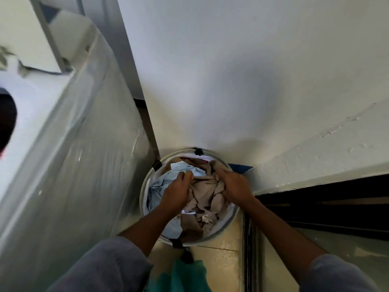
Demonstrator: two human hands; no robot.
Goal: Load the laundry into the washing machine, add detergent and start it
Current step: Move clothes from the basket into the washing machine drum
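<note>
A round white laundry basket [229,225] stands on the floor against the wall, full of crumpled clothes. A light blue garment [162,184] lies on its left side and beige cloth [205,196] fills the middle. My left hand [175,192] reaches into the basket and its fingers curl into the clothes where blue meets beige. My right hand [233,185] grips the beige cloth at the basket's right side. The washing machine [69,157], white and wrapped in clear plastic, stands just left of the basket, with its top at the far left.
A white wall [231,70] rises right behind the basket. A dark sliding-door track [250,249] runs along the tiled floor on the right, under a white ledge [315,161]. Green cloth [185,277] shows at the bottom between my arms.
</note>
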